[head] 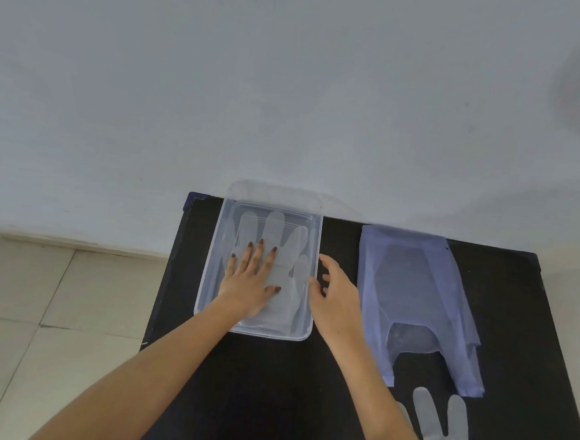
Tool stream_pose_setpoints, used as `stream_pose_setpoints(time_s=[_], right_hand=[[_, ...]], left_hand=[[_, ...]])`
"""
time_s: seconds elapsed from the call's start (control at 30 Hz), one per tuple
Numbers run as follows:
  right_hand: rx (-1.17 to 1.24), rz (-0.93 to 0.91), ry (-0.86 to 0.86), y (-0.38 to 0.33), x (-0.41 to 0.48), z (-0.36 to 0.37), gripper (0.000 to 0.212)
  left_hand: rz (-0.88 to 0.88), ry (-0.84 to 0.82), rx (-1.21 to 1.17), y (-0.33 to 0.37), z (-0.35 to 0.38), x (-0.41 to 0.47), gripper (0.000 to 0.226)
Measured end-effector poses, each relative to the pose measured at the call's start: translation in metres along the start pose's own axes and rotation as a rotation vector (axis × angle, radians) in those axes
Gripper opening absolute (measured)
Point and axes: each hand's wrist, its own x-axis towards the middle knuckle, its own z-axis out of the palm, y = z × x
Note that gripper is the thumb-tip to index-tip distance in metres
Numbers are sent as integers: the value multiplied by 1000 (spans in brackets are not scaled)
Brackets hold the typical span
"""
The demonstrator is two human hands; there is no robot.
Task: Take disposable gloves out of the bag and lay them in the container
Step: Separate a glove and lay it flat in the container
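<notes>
Nearest, at the black bench's [270, 390] right edge: one loose clear glove [445, 433], flat, fingers pointing away. Beyond it, the pale blue bag [417, 297], lying flat. Left of the bag, right hand [335, 291] half-curled, empty, fingertips at the clear container's [257, 331] right rim. Left hand [250, 279] spread flat, palm down, inside the container, pressing on the gloves [274, 232] lying there.

Legible text, labels, brands, numbers, signs: none. Container [207, 303], bag [416, 263], gloves [452, 434] and table [271, 373]: all plain, unmarked surfaces.
</notes>
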Motion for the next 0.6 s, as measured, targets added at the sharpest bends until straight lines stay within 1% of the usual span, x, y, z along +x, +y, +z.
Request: stream_pose_setpoints(time_s=[0.2, 0.3, 0.4, 0.53, 0.6], right_hand=[[69, 25, -19, -1, 2, 4, 43], [62, 28, -7, -1, 3, 4, 43], [48, 17, -2, 2, 3, 5, 43], [40, 17, -12, 3, 5, 4, 45], [48, 21, -15, 3, 4, 4, 45]], left_hand=[[4, 10, 15, -2, -3, 1, 79], [28, -3, 24, 3, -10, -1, 78], [88, -56, 39, 8, -16, -12, 72], [148, -182, -7, 5, -18, -28, 66], [196, -193, -50, 2, -22, -33, 58]])
